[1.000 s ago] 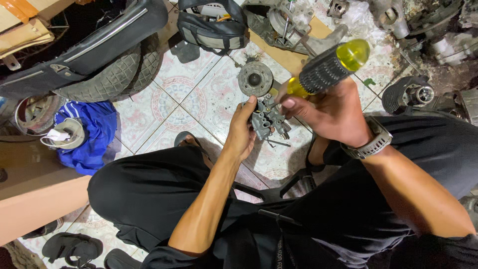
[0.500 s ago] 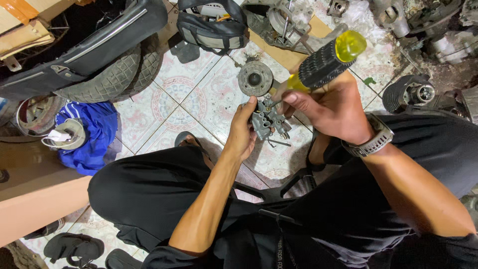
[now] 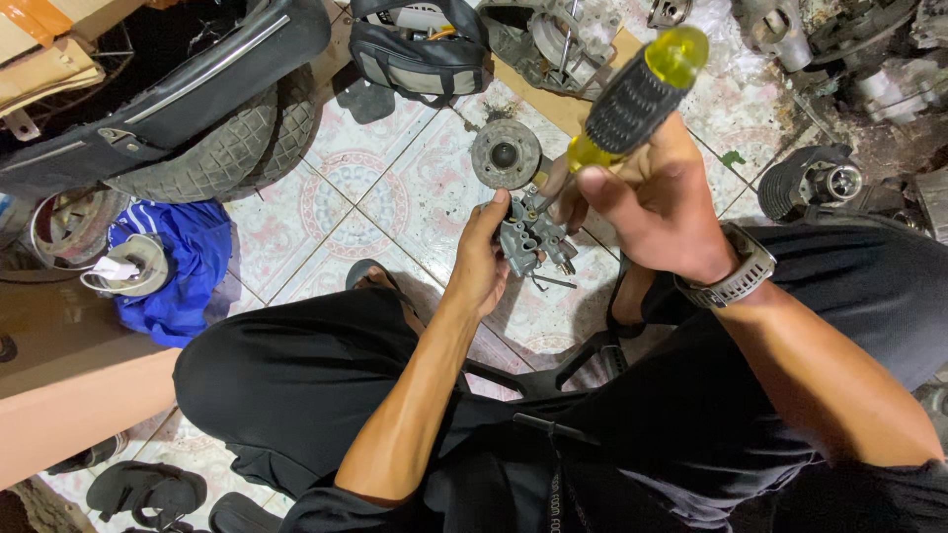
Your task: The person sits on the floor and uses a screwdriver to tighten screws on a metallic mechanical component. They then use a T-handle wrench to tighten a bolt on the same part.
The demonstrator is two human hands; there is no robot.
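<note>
A brown cardboard box [image 3: 44, 44] with an orange tape strip [image 3: 38, 15] sits at the top left corner. No labels, signs or screens show clearly.

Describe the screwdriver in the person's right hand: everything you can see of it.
The screwdriver has a thick handle: a translucent yellow butt cap, a black ribbed grip band, then a yellow neck. It looks like plastic with a rubbery grip. It slants, butt up to the right, working end down to the left. The right hand wraps its lower part, so the shaft is mostly hidden; the tip seems to meet the small grey metal part that the left hand holds over the tiled floor.
</note>
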